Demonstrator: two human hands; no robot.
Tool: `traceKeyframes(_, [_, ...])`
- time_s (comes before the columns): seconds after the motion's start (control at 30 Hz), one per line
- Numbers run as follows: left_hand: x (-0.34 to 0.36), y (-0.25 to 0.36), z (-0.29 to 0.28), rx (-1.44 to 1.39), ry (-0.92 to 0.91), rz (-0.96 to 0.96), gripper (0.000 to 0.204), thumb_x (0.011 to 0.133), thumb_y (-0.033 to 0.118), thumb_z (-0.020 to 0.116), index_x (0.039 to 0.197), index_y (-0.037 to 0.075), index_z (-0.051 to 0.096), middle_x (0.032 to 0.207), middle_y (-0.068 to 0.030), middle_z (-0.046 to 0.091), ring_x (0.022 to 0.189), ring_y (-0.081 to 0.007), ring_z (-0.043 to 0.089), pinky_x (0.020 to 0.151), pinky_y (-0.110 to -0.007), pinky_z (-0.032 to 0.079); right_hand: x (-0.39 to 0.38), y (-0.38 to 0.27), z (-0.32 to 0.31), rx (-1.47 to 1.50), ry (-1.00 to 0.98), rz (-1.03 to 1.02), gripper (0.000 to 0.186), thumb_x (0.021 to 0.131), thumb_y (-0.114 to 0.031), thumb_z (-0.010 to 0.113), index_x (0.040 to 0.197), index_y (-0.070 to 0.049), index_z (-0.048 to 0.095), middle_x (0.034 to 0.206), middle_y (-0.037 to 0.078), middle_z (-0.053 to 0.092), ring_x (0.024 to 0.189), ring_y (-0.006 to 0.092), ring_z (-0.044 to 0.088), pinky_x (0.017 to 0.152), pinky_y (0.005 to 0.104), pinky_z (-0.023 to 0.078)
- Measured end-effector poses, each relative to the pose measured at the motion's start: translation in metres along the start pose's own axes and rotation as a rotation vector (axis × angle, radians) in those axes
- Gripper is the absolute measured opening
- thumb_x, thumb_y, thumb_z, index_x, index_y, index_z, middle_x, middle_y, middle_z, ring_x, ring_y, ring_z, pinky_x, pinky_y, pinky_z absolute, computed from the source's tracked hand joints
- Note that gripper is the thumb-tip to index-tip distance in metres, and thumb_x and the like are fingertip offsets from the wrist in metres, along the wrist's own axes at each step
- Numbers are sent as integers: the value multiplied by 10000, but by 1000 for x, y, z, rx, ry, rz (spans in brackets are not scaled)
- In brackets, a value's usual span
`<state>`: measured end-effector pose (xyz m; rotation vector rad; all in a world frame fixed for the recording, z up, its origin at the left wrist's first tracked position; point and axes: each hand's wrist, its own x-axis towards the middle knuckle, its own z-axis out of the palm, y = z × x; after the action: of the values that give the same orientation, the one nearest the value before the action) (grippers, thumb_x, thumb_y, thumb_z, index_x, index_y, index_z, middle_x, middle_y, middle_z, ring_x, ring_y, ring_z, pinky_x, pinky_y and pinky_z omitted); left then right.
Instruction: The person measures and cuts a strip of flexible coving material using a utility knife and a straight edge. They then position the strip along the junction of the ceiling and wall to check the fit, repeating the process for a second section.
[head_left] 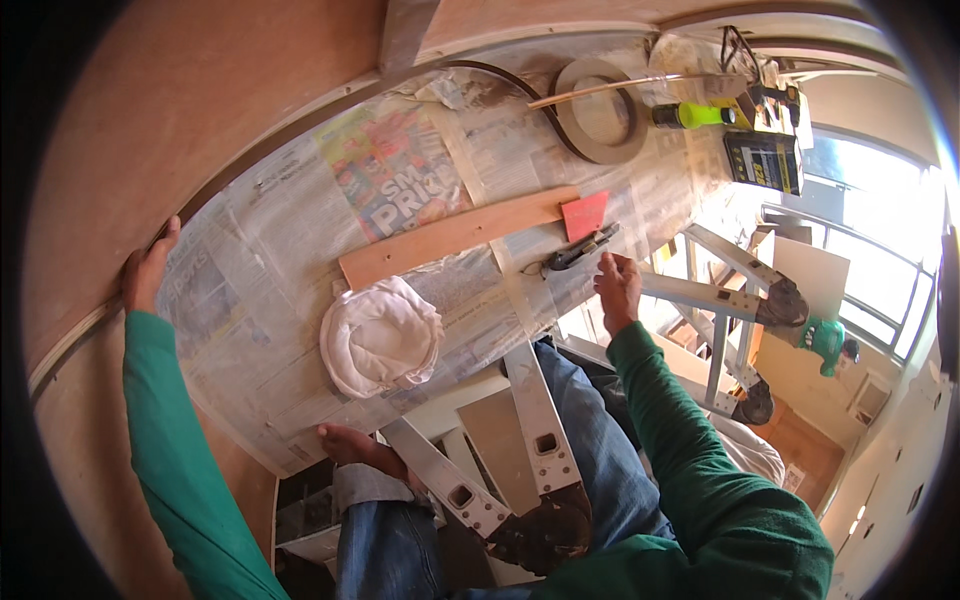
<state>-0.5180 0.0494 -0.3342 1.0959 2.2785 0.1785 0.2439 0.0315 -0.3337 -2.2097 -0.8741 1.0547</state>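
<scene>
At the far left, my left hand (150,268) is closed on the edge of the brown wooden panel (105,215), the thumb lying along its dark rim. My right hand (618,290) is raised by the near right edge of the newspaper-covered surface (270,320), its fingers curled together; whether something small is between them is hidden. Just beyond it lies a dark hand tool (582,248), beside a red flat piece (585,215). The red piece touches the end of a long wooden strip (460,235). A crumpled white cloth (380,338) sits nearer me.
A coil of brown edging band (566,130) lies at the back, under a thin stick (610,88). Right of it are a green bottle (692,116) and a dark tin (763,160). Metal ladder legs (543,420) stand around my legs. A green power tool (824,346) is lower right.
</scene>
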Motion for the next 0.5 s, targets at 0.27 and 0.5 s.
traceKeyframes(0.27, [-9, 21, -3, 45, 60, -38, 915, 804, 732, 645, 1321, -23, 641, 1429, -200, 594, 1376, -345, 506, 1141, -376, 373, 22, -16, 26, -56, 17, 164, 690, 910, -484, 753, 1284, 22, 471, 1081, 129, 634, 820, 191, 631, 727, 349, 572])
traceKeyframes(0.5, [-11, 26, -3, 77, 36, -89, 883, 819, 716, 645, 1317, -13, 649, 1419, -196, 603, 1370, -342, 513, 1137, -369, 376, 27, -10, 23, -92, 16, 149, 706, 874, -403, 810, 1310, 28, 459, 1034, 131, 641, 815, 207, 639, 733, 360, 572])
